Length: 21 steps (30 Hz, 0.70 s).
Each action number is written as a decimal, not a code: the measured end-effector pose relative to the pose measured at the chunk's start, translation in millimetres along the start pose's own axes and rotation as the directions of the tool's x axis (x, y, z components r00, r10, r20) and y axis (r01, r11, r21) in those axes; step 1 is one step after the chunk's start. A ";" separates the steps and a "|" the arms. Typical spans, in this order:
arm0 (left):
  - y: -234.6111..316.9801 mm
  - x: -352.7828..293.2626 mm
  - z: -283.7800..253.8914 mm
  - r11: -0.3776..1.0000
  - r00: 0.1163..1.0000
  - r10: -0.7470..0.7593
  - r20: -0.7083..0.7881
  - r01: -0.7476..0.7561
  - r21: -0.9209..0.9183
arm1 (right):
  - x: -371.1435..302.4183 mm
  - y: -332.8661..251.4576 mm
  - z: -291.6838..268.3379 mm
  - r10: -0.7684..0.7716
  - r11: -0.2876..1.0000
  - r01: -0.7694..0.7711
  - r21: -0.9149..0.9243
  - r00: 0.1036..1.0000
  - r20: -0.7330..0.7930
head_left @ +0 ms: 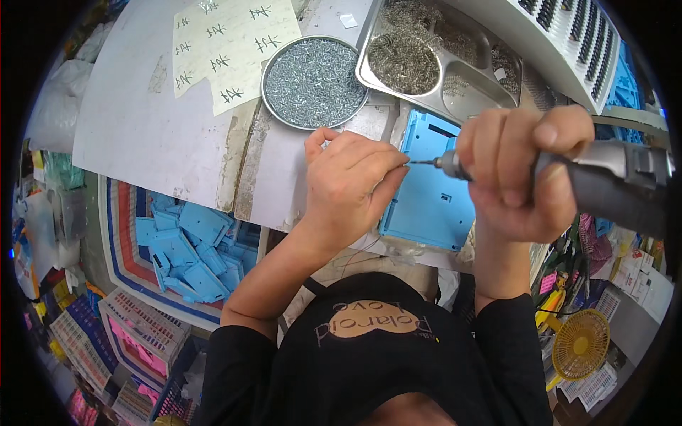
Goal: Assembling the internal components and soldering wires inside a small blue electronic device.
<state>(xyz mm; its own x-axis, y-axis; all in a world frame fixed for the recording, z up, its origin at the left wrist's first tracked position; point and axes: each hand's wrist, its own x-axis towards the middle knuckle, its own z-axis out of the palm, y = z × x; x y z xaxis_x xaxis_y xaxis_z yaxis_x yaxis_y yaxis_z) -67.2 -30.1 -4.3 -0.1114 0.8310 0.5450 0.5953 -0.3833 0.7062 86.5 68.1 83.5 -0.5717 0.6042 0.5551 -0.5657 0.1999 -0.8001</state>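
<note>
My right hand (pixel 522 167) is wrapped round a dark electric screwdriver (pixel 618 181), held sideways with its thin bit pointing left. My left hand (pixel 352 174) pinches thumb and forefinger together right at the bit's tip; whatever is between them is too small to make out. Under the bit lies a flat light-blue plastic panel (pixel 430 209) with small slots and raised edges. Just beyond my left hand stands a round metal dish (pixel 312 82) heaped with small silver screws.
A steel compartment tray (pixel 465 106) with coiled springs stands beyond the panel. Right of it is a white rack (pixel 568 42) with rows of dark pieces. Lower left, a striped bin (pixel 124 234) holds blue plastic parts (pixel 185 252). A paper sheet (pixel 234 50) lies far left; a yellow fan (pixel 581 344) sits lower right.
</note>
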 end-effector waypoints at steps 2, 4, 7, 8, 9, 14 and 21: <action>3.5 0.3 -1.2 1.000 1.000 0.003 0.014 -0.003 -0.010 | -2.4 -3.0 6.6 0.022 1.000 -0.022 -0.016 1.000 -0.005; 4.4 -1.6 -2.6 1.000 1.000 0.013 0.025 -0.014 0.008 | -5.3 -5.0 13.5 0.041 0.998 -0.042 -0.036 0.999 -0.022; 3.4 -2.8 -6.9 0.998 0.994 0.060 0.088 -0.061 0.015 | -9.2 -5.1 18.0 0.047 0.998 -0.049 -0.039 0.998 -0.043; 1.3 -1.6 -9.6 0.996 0.990 0.081 0.117 -0.083 0.012 | -11.0 -5.7 18.1 0.052 0.998 -0.054 -0.040 0.997 -0.052; -7.0 3.8 -16.4 0.997 0.990 0.073 0.123 -0.077 0.023 | -13.1 -6.0 17.9 0.055 0.998 -0.057 -0.040 0.997 -0.061; -59.9 33.4 -47.9 0.756 0.987 -0.145 0.063 0.069 0.651 | -28.5 -6.0 28.3 0.122 0.986 -0.137 -0.097 0.981 -0.148; -80.8 35.1 -42.5 0.788 0.994 -0.095 0.054 0.042 0.614 | -49.0 9.9 36.9 0.187 0.929 -0.229 -0.292 0.969 -0.163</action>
<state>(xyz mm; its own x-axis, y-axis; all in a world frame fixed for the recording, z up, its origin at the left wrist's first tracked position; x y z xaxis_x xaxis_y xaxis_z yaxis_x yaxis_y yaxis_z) -153.1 13.0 -23.0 -0.1241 0.8843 0.4502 0.9533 -0.0197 0.3014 87.0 12.0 56.7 -0.5626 0.7487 0.3506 -0.2211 0.2724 -0.9364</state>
